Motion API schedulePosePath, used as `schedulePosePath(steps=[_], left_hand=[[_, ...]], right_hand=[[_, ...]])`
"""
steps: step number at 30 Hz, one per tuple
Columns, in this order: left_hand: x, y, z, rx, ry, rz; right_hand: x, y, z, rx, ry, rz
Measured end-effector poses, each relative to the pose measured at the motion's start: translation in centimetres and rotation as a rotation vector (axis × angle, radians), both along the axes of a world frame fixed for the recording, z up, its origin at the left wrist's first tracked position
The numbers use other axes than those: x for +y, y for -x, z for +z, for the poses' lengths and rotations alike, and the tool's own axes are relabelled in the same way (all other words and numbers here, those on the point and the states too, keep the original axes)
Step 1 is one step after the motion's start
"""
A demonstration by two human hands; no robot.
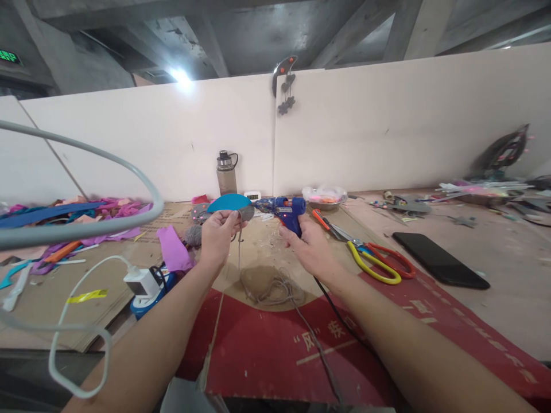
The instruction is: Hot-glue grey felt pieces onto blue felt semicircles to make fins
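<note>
Left hand [218, 232] is pinching blue piece [230, 202] above cardboard [258, 246]; right hand [310, 244] is gripping glue gun [293, 217], nozzle [258, 203] pointing at piece's edge (contact perhaps; blur is hiding it). Best be keeping pinch well back.

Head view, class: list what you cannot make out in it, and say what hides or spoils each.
All in the head view:
Trigger of the glue gun: hidden by the right hand.
Far side of the blue piece: turned away from the camera.
Reading on the white display: too small.
Ends of the thick grey loop: cut off by the left edge.
</note>
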State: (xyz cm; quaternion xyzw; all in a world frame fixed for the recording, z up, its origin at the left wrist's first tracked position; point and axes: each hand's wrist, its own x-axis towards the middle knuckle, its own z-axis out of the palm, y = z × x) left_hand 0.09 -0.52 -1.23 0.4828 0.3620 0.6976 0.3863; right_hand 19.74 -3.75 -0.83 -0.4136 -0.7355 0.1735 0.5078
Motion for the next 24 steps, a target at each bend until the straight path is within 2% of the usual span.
schedulePosePath(steps=[24], left_hand=[[-0.10,-0.05,0.10,-0.008,-0.018,-0.015]], right_hand=[[0.46,-0.26,-0.20,0.046,0.004,-0.016]])
